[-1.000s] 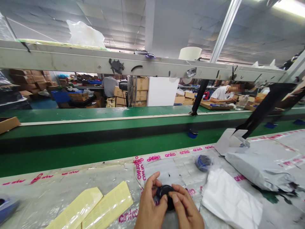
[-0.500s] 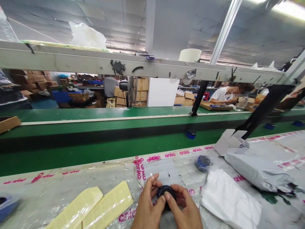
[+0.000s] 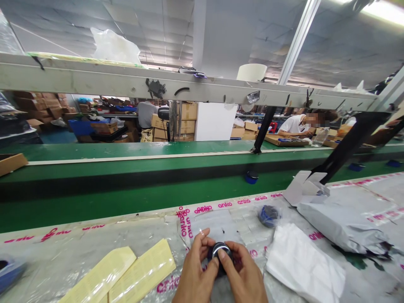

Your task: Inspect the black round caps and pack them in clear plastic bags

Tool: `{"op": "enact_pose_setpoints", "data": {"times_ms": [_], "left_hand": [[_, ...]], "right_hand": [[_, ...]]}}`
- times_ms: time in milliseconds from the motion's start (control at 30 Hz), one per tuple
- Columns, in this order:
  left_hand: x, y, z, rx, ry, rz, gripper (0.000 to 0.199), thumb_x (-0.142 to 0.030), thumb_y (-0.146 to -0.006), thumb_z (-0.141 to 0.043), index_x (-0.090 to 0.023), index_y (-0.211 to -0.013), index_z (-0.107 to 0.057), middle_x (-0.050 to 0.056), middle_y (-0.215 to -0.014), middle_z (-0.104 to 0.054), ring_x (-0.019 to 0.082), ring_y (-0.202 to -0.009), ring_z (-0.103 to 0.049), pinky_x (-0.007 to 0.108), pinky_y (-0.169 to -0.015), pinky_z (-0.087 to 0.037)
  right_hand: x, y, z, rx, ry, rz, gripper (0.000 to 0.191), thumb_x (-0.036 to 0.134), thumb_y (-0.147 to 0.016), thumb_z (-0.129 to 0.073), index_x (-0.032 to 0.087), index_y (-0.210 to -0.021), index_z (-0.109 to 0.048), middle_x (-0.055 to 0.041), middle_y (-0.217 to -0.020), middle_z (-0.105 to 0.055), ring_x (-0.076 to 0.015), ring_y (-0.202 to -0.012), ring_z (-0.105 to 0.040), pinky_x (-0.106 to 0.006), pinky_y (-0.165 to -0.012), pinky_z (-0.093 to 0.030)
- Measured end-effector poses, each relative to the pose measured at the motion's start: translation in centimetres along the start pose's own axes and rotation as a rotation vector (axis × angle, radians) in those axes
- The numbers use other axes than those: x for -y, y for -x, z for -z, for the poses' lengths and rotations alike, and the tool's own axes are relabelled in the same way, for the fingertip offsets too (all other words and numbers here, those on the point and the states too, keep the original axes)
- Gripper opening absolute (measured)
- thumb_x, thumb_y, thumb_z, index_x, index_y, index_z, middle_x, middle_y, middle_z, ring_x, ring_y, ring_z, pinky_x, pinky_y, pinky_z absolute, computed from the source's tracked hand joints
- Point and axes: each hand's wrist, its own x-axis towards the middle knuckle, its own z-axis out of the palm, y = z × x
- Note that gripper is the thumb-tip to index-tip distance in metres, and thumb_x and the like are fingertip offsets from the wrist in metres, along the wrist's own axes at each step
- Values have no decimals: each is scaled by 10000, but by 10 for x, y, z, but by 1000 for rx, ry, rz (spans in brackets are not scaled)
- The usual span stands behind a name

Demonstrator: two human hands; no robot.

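Note:
A small round black object [image 3: 222, 248] with a shiny top is held between my two hands, just above the plastic-covered table at the bottom centre. My left hand [image 3: 197, 271] grips its left side, thumb against the near face. On the right side, my right hand [image 3: 241, 269] has its fingers wrapped round it and its thumb pressed on the front. Yellow printed sheets [image 3: 142, 271] lie left of my hands. To the right are a white folded sheet [image 3: 304, 263] and a blue-and-black round item [image 3: 269, 215] in clear plastic.
Beyond the table runs a green conveyor [image 3: 126, 200] carrying a blue-and-black item [image 3: 251, 177]. A white open box [image 3: 304, 189] and a grey plastic bag [image 3: 344, 227] lie at right. A blue wrapped item [image 3: 11, 271] is at far left. A person [image 3: 293, 125] leans over a distant bench.
The black object has tilted slightly in my hands, and its top now catches the light. The blue-and-black items on the conveyor have shifted slightly left.

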Motion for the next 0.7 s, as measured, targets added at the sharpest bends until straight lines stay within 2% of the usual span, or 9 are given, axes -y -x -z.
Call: {"op": "enact_pose_setpoints", "data": {"times_ms": [100, 267, 333, 400, 467, 533, 600, 700], "left_hand": [[-3, 0, 1, 3, -10, -3, 571, -226, -839, -592, -196, -1398, -480, 97, -1214, -629, 248, -1192, -618, 430, -1121, -429], [-10, 1, 3, -13, -5, 52, 505, -303, -901, -574, -181, -1383, -489, 124, -1249, -655, 260, -1210, -624, 454, -1123, -426], [-13, 1, 4, -62, 2, 70, 485, -373, -919, -578, -185, -1363, -522, 137, -1272, -660, 277, -1223, -620, 468, -1110, -434], [-16, 0, 5, -106, 4, 63, 488, -425, -914, -596, -187, -1338, -558, 139, -1267, -665, 286, -1215, -624, 465, -1094, -445], [-18, -1, 7, -149, 6, 45, 500, -455, -900, -617, -188, -1321, -579, 132, -1237, -673, 286, -1178, -640, 446, -1054, -473], [-20, -4, 9, -180, -1, 37, 507, -483, -889, -630, -189, -1300, -599, 126, -1209, -680, 286, -1141, -656, 424, -1002, -505], [-20, -5, 11, -199, -11, 30, 499, -513, -875, -644, -187, -1252, -635, 127, -1188, -691, 290, -1113, -668, 405, -948, -532], [-20, -7, 11, -248, -9, 13, 499, -557, -829, -680, -186, -1162, -690, 125, -1137, -721, 301, -1073, -684, 381, -873, -561]], "right_hand": [[-1, -5, 5, 26, 60, -8, 487, 651, -924, -518, 234, -1042, -739, -88, -1072, -778, -297, -974, -717, -365, -848, -572], [-15, -4, 17, 74, -49, -53, 587, 666, -959, -458, 219, -1251, -702, -95, -1312, -702, -304, -1231, -637, -365, -963, -583], [-20, 1, 18, 11, 10, 40, 516, 587, -988, -464, 228, -1297, -668, -90, -1348, -679, -292, -1233, -639, -349, -941, -597], [-26, 5, 16, -25, 157, 258, 456, 475, -972, -549, 230, -1351, -620, -92, -1390, -647, -292, -1251, -626, -354, -957, -590], [-33, 6, 12, 23, 315, 508, 550, 357, -899, -649, 228, -1423, -546, -94, -1436, -608, -305, -1286, -597, -392, -1003, -567], [-37, 5, 8, 47, 431, 667, 617, 269, -843, -671, 242, -1440, -514, -89, -1434, -607, -315, -1287, -594, -438, -1029, -548], [-37, 0, 7, -30, 488, 693, 566, 254, -856, -640, 251, -1409, -518, -92, -1370, -650, -317, -1229, -634, -466, -995, -562], [-25, -16, 12, -151, 529, 614, 502, 341, -921, -617, 239, -1394, -485, -110, -1327, -669, -322, -1194, -651, -493, -963, -570]]}}
